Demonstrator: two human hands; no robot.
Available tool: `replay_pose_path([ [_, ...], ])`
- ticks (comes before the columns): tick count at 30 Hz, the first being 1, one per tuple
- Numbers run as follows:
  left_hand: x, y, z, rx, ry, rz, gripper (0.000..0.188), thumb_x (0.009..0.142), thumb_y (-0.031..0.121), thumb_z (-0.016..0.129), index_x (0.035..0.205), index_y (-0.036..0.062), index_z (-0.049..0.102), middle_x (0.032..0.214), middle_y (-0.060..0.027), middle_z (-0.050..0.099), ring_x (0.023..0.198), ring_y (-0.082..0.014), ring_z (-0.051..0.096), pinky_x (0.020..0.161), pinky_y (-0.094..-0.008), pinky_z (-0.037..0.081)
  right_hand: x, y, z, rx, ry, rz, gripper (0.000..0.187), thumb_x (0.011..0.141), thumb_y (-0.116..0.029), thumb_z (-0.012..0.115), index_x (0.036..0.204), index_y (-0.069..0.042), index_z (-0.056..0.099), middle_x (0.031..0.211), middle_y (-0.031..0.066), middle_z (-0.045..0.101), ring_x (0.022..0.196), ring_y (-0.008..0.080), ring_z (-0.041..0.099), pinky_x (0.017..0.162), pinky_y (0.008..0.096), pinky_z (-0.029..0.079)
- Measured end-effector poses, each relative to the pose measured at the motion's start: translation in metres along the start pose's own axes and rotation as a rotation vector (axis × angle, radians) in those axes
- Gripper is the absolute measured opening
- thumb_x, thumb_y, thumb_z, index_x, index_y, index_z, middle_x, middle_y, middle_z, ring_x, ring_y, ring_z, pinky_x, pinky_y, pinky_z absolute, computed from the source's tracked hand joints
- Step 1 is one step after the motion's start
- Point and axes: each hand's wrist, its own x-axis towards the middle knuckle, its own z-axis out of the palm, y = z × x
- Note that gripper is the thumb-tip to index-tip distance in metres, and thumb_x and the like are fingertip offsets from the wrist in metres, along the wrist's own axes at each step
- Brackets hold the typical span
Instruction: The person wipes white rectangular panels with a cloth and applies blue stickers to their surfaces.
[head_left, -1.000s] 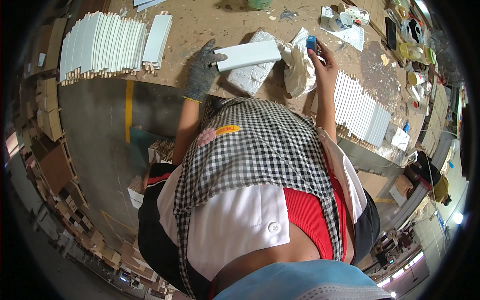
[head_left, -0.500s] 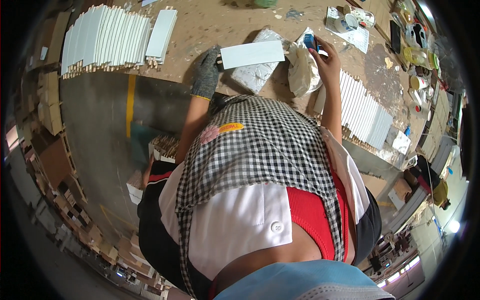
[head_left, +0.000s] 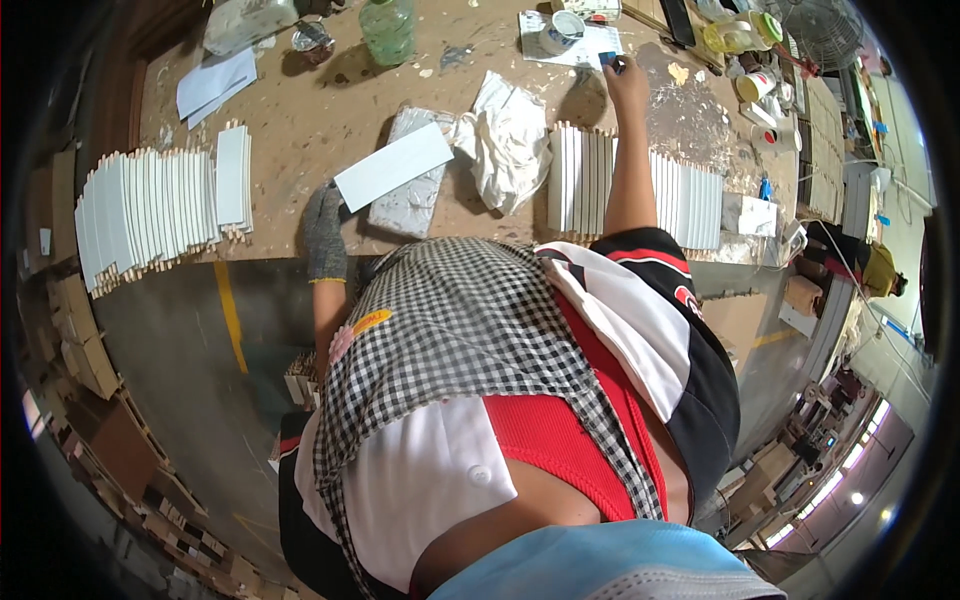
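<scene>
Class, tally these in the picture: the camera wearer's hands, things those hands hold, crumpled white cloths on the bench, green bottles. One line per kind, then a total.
Hands: 2 (gloved left hand, bare right hand)
Held things: 2 (white panel, small blue block)
Crumpled white cloth: 1
Translucent green bottle: 1
Total: 6

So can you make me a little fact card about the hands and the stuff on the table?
Left hand: gloved, holding one end of a white panel
Partly hidden by panel: silvery wrapped block
Right hand: bare, holding a small blue object
Near right hand: white cup on paper
Between the hands: crumpled white cloth
Table's left: row of white panels
Table's right: another panel row
Far side: green bottle
</scene>
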Motion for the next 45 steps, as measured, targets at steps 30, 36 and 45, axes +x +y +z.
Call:
replay_pose_path([
  [30,-0.015,0.027,0.087,0.186,-0.354,0.168,0.104,0.080,0.014,0.081,0.155,0.0007,0.010,0.139,-0.0182,0.051,0.123,-0.0276,0.054,0.101,-0.0384,0.048,-0.235,-0.213,-0.058,0.290,-0.236,-0.823,0.024,0.092,-0.018,0.063,0.116,-0.017,0.066,0.111,0.0112,0.061,0.106,0.0299,0.059,0.091,0.0456,0.047],
  [36,-0.003,0.001,0.098,0.357,-0.289,0.293,0.113,0.071,0.029,0.088,0.154,-0.0021,0.018,0.141,-0.0229,0.047,0.126,-0.0337,0.052,0.105,-0.0429,0.044,-0.211,-0.176,0.022,0.017,-0.267,-0.904,0.042,0.104,-0.039,0.040,0.141,-0.027,0.057,0.159,0.0083,0.034,0.144,0.0286,0.036,0.121,0.0554,0.014],
  [45,-0.005,0.002,0.108,0.086,-0.277,0.129,0.105,0.073,0.024,0.088,0.152,-0.0014,0.024,0.130,-0.0203,0.056,0.115,-0.0275,0.057,0.095,-0.0393,0.050,-0.146,-0.156,0.000,0.108,-0.002,-0.400,0.039,0.098,-0.035,0.052,0.089,-0.002,0.070,0.088,0.0213,0.064,0.083,0.0369,0.063,0.073,0.0503,0.051],
])
